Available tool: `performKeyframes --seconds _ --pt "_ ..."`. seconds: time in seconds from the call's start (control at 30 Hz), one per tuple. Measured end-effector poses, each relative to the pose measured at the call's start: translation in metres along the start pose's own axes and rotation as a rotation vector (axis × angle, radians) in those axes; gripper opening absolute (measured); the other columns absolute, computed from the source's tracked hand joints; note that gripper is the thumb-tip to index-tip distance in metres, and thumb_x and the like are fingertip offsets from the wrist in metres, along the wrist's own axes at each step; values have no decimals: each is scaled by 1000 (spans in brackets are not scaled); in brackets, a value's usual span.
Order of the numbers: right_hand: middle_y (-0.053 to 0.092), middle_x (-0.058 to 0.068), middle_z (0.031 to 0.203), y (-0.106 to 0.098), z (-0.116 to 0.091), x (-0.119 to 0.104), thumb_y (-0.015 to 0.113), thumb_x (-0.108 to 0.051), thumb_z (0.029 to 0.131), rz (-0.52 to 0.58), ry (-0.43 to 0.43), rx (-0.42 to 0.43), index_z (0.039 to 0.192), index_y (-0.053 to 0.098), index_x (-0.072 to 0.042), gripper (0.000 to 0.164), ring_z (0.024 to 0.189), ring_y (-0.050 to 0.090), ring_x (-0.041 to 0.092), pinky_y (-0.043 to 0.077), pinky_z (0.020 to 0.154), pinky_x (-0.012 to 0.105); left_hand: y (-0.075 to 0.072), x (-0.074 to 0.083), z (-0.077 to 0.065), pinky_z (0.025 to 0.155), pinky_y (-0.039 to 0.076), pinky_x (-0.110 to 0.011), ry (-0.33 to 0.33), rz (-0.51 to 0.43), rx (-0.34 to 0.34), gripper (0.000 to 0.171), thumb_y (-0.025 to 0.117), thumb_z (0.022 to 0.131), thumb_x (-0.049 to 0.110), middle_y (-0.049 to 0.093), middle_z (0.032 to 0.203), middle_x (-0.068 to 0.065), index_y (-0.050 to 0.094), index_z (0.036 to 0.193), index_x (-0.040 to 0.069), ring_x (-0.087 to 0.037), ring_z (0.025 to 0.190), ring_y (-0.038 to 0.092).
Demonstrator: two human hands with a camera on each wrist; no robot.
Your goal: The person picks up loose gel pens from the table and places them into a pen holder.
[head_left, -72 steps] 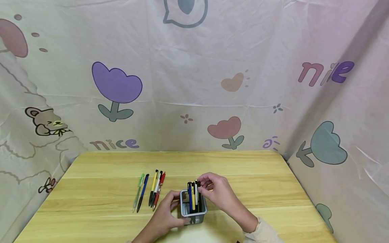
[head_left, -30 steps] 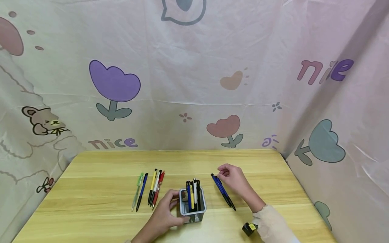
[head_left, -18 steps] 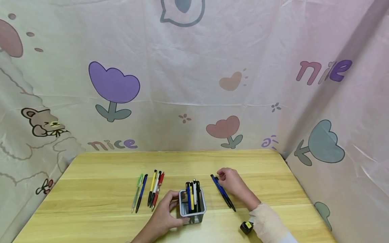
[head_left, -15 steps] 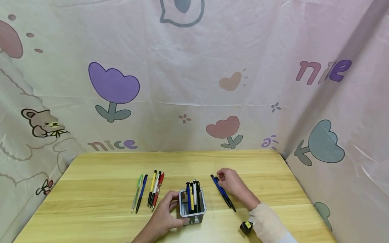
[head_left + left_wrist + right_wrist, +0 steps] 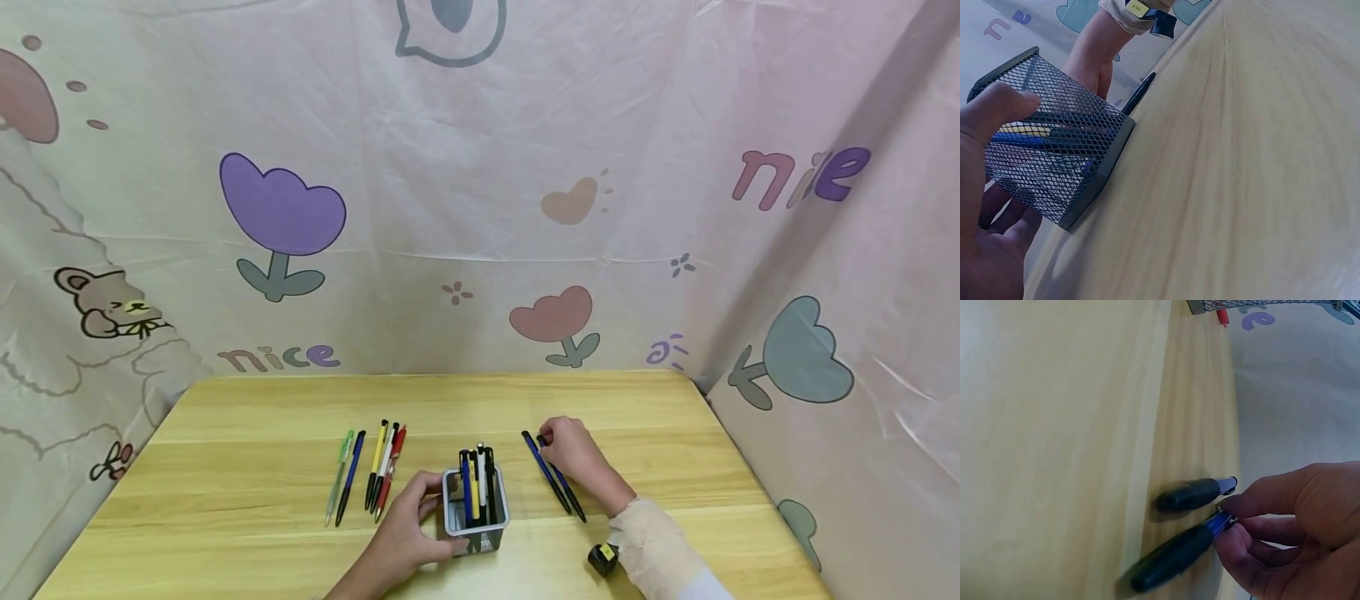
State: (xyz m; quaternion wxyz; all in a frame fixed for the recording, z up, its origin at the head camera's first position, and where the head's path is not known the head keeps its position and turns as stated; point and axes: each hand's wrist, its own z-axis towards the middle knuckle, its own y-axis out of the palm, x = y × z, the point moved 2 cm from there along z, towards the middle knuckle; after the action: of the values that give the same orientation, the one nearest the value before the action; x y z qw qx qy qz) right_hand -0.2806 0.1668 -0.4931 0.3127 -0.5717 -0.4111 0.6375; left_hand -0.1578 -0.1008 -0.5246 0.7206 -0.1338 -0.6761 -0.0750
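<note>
My left hand (image 5: 408, 529) holds the side of a black mesh pen holder (image 5: 489, 540), thumb near the front and fingers behind. Upright in it stand several pens, among them a blue pen (image 5: 466, 492), a yellow pen (image 5: 474, 492), a white pen (image 5: 482, 479) and a black pen (image 5: 491, 487). To the holder's right my right hand (image 5: 573, 450) pinches the upper end of a blue pen with a black grip (image 5: 1172, 557), between thumb and fingers in the right wrist view. A second blue pen (image 5: 546, 472) lies beside it on the table.
Left of the holder lie a green clear pen (image 5: 339, 479), a blue pen (image 5: 350, 479), a yellow pen (image 5: 377, 467), a white pen (image 5: 386, 462) and a red pen (image 5: 392, 471). A black box with a yellow label (image 5: 603, 559) is at my right wrist. A printed cloth (image 5: 420, 208) stands behind the table (image 5: 262, 467).
My right hand has left the pens in the holder and moved right to the two blue pens. The pinched one now lies slightly farther from the other. My left hand stays on the holder.
</note>
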Motion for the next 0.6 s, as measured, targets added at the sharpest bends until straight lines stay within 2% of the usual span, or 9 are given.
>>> performKeyframes --seconds 0.2,0.4,0.6 --pt "76 11 99 -2 0 0 76 -1 85 8 57 -35 107 75 1 22 87 68 18 62 71 32 0 -1 1 106 58 -29 6 -19 -12 74 91 71 7 50 145 -26 50 133 4 -48 134 56" --pt "77 12 103 -3 1 3 77 -1 84 16 61 -41 110 75 0 26 90 68 19 62 73 32 0 -1 1 107 57 -29 10 -20 -11 74 91 71 6 50 144 -26 50 133 4 -48 134 56" --pt "75 10 96 -7 2 8 76 -1 84 31 38 -25 107 75 -4 23 88 69 20 60 69 32 0 0 1 106 58 -29 -1 -14 -6 74 91 70 6 51 143 -25 51 133 5 -47 133 57"
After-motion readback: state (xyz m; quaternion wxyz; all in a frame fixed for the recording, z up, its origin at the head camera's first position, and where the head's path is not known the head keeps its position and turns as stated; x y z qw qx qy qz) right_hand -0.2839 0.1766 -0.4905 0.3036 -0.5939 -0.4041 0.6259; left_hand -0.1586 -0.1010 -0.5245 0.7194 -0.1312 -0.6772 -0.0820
